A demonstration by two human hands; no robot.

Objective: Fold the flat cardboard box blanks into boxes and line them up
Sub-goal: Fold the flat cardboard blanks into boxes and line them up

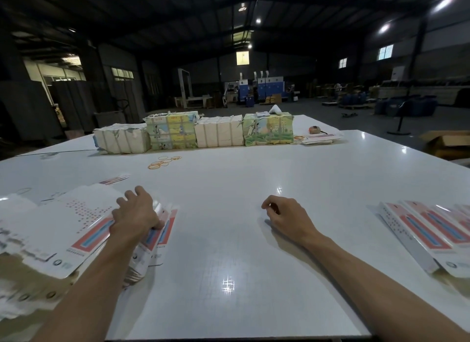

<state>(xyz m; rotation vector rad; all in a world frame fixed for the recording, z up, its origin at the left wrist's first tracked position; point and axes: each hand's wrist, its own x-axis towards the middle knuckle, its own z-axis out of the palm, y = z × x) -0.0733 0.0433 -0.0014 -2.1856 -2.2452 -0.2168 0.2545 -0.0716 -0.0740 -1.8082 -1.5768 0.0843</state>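
One left grip (137, 214) — blanks (76, 222) beneath (stacked).

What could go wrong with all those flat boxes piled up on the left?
The left grip holds the edge of a loose, fanned pile of flat box blanks. They look glossy, so several might slide out together or spill off the table. The row of folded boxes lies close beside the right forearm, so a careless swing could knock it crooked.
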